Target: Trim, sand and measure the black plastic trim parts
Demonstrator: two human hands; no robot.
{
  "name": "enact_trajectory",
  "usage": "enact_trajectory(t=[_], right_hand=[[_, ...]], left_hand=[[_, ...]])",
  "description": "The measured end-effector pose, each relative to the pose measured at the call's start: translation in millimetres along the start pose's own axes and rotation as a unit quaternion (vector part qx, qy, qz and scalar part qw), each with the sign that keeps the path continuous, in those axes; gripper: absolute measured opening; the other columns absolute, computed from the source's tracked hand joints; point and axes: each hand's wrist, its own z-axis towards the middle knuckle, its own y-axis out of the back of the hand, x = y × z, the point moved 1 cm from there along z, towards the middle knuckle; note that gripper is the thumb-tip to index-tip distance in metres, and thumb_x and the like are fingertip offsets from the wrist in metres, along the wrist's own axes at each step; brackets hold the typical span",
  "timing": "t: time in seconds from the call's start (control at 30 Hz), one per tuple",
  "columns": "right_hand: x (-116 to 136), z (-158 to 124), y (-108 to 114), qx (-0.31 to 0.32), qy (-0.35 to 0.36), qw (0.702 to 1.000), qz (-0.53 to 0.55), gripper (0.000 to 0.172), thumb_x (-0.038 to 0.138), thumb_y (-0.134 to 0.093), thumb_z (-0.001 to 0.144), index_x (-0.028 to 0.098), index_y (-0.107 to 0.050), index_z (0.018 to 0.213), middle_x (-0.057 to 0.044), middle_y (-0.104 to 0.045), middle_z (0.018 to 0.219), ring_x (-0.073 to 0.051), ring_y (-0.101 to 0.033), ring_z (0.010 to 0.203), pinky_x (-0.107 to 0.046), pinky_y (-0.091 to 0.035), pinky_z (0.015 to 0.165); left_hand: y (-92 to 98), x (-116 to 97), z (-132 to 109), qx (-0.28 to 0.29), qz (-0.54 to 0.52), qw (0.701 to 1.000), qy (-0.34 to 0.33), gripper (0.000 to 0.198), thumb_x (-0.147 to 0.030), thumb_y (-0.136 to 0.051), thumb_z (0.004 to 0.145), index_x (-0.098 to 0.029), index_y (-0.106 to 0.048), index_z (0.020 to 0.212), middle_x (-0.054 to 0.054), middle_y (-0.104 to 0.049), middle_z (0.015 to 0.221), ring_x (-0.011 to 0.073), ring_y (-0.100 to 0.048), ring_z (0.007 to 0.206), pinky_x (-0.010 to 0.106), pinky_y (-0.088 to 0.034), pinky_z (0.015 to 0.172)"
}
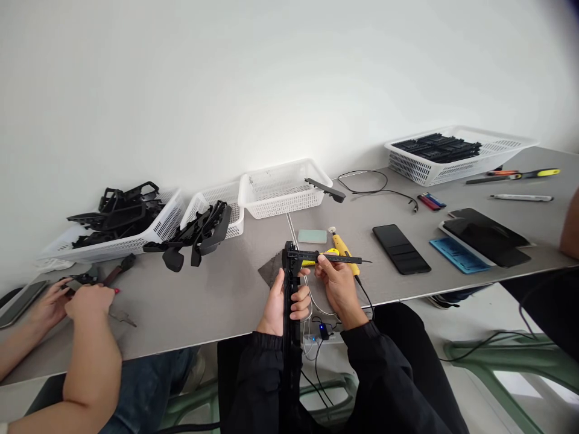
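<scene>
My left hand (275, 304) is wrapped round a long black plastic part (292, 325), held upright over the table's front edge. With its thumb and fingers, my right hand (337, 283) grips a black caliper (325, 257). The caliper lies level, its jaws at the upper end of the plastic part and its thin depth rod pointing right. Behind the caliper, partly covered, are a yellow-handled tool (346, 256) with a cable and another yellow object. A dark grey cloth (270, 269) lies just left of the plastic part.
White baskets (266, 208) line the wall, several with black plastic parts. A black phone (401, 249), a blue tray (460, 254) and a marker (522, 198) lie to the right. At left, a co-worker's hands (88, 299) handle a dark part. Cables hang below the front edge.
</scene>
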Motion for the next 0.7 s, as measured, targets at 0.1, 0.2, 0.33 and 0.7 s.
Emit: enact_trajectory(t=[0.1,0.2,0.33,0.7], right_hand=[[2.2,-1.1,-2.5,0.0,-0.003,1.0,0.006,0.03,0.048,-0.087,0.083,0.025,-0.067,0.087,0.004,-0.061,0.067,-0.014,-0.058,0.062,-0.028,-0.048,0.06],[3.4,-1.6,-3.4,0.001,-0.01,1.0,0.009,0.032,0.048,-0.087,0.082,0.024,-0.067,0.09,0.005,-0.062,0.069,-0.013,-0.057,0.059,-0.028,-0.047,0.058],[4.3,-2.1,-3.1,0.006,-0.014,1.0,0.013,0.035,0.048,-0.087,0.082,0.024,-0.066,0.092,0.004,-0.067,0.072,-0.012,-0.056,0.057,-0.027,-0.046,0.056],[6.1,-2.3,-2.0,0.012,-0.02,0.999,0.04,0.032,0.047,-0.087,0.082,0.027,-0.065,0.094,0.001,-0.067,0.077,-0.014,-0.053,0.057,-0.031,-0.044,0.054]], left_hand=[[1.8,0.8,0.5,-0.007,0.001,1.0,0.001,0.053,-0.065,-0.062,0.098,-0.02,-0.07,0.125,-0.007,-0.033,0.061,0.0076,-0.019,0.046,0.015,-0.02,0.036],[3.4,1.6,1.1,-0.014,0.001,1.0,-0.001,0.053,-0.066,-0.059,0.099,-0.02,-0.069,0.125,-0.008,-0.03,0.061,0.0079,-0.018,0.045,0.015,-0.019,0.036],[2.3,1.1,0.6,-0.02,0.002,1.0,0.003,0.053,-0.065,-0.057,0.1,-0.02,-0.069,0.124,-0.008,-0.029,0.063,0.0082,-0.019,0.046,0.015,-0.018,0.037],[1.6,1.0,1.7,-0.015,-0.002,1.0,0.006,0.053,-0.065,-0.058,0.1,-0.019,-0.07,0.124,-0.008,-0.029,0.062,0.0083,-0.018,0.047,0.015,-0.018,0.036]])
